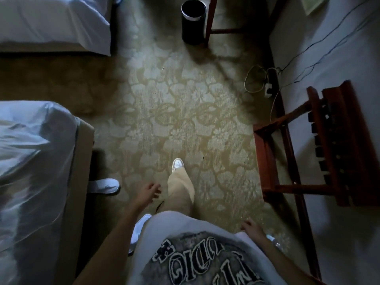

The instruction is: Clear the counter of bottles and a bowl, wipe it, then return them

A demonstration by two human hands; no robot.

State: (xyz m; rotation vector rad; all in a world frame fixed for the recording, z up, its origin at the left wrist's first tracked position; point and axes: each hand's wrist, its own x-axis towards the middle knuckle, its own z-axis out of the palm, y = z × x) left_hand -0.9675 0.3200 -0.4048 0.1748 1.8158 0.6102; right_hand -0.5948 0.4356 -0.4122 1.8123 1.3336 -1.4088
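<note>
- A dim bedroom seen from above: a patterned beige carpet [174, 112] with pale flower shapes runs down the middle, between two beds and a grey wall.
- One bed with white sheets [30, 161] fills the left edge; the corner of a second bed [55, 23] shows at top left.
- A black cylindrical waste bin [193, 21] stands on the carpet at the top, just beside a red-brown wooden furniture leg [210, 19].
- A red-brown wooden luggage rack [320, 145] stands against the wall on the right, with cables and a plug [268, 87] on the floor beyond it.
- A white slipper [104, 186] lies at the foot of the near bed.
- The left hand [147, 193] hangs free over the carpet, fingers loosely spread and holding nothing.
- The right hand [251, 226] is at the hip, fingers partly curled; I cannot tell whether it grips anything.
- A clear plastic bottle [273, 240] shows just beside the right wrist, mostly hidden.
- One leg in tan trousers ends in a white shoe [177, 164] set on the carpet.
</note>
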